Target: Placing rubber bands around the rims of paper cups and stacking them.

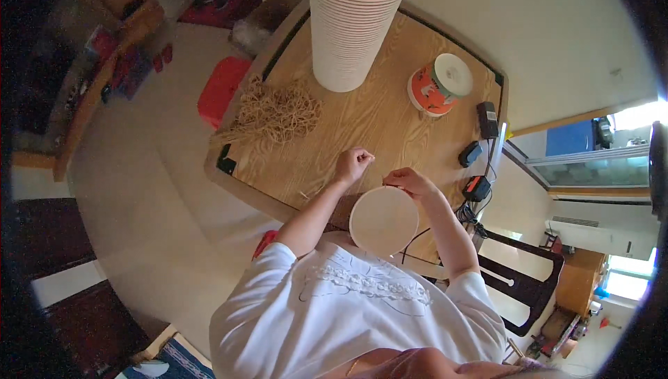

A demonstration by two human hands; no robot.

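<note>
Close to my chest, just past the near table edge, a round off-white paper tub shows its flat circular face with a thin raised rim; its sides are hidden. My right hand pinches the far edge of this tub. To the left of it, my left hand is raised over the table with its fingers closed. Whatever the left fingertips hold, if anything, is too small to make out. A tangled heap of tan string lies at the table's left side, beyond my left forearm.
A tall stack of nested white paper tubs stands at the far side of the wooden table. An orange patterned tub with a white round top sits to its right. Black power adapters and cables line the right edge. A red stool stands left.
</note>
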